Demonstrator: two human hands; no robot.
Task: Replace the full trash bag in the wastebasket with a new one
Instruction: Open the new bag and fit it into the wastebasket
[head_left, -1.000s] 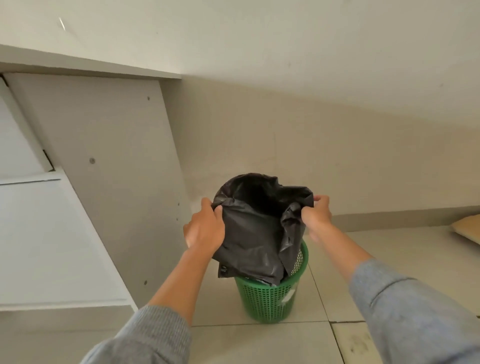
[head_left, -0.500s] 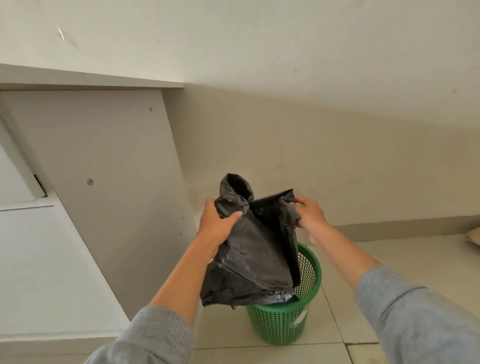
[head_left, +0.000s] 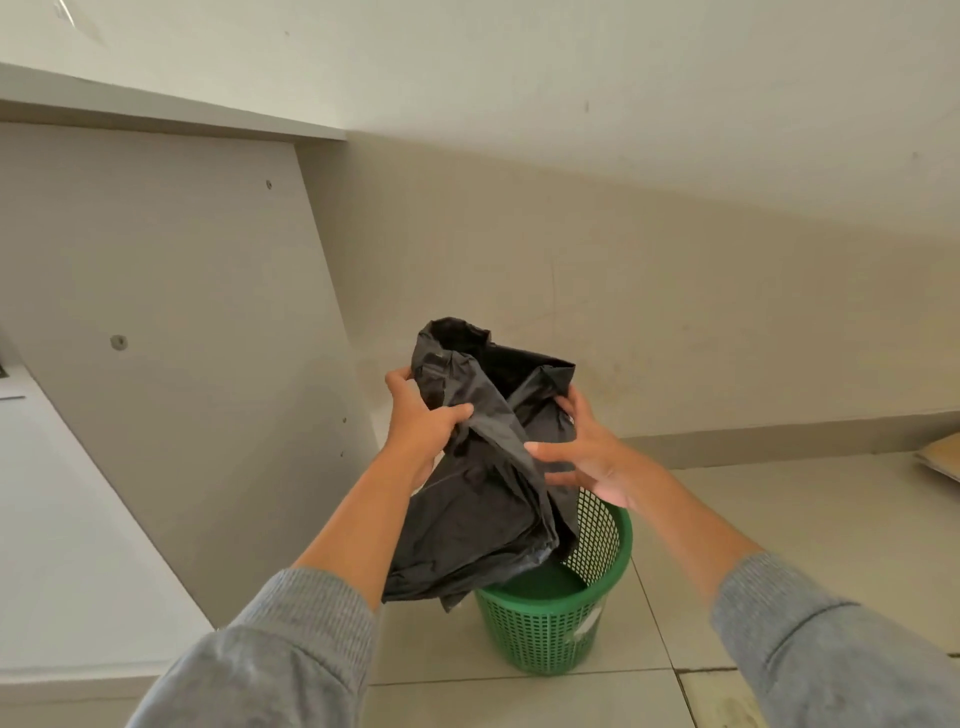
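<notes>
Both hands | left hand (head_left: 418, 431) fingers clench bag (head_left: 483, 493) | right hand (head_left: 587, 452) fingers touch

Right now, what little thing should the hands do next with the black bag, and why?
Probably lower the black bag so its bottom drops into the green wastebasket. The left hand grips the bag near its top and the right hand is open against its side. The bag hangs crumpled, mostly above and left of the rim, and the basket looks empty inside.
</notes>
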